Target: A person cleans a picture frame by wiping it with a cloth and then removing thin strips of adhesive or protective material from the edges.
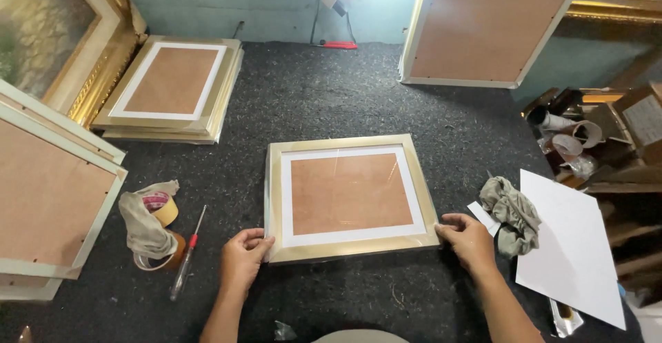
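A gold frame [350, 198] lies flat in the middle of the dark felt-covered table [324, 95], with a white mat and a brown board showing inside it. The left hand [243, 257] grips the frame's near left corner, thumb on top and fingers curled under the edge. The right hand [469, 241] grips the near right corner the same way. Both hands are closed on the frame, which rests on the table.

The frame looks stiff and fairly light, but a faint sheen across the mat suggests glass, so it is likely fragile and would mark easily. The moulding at the two near corners, or at opposite sides, seems the safe place to hold it; pressing on the middle panel seems unwise.

Left of the left hand lie a screwdriver [187, 253] and a tape roll [163, 208] draped with a rag [143, 229]. Just right of the right hand sit a crumpled cloth [514, 213] and a white sheet [576, 250]. A stack of frames [172, 88] lies at the far left, and more frames lean along the table's edges.
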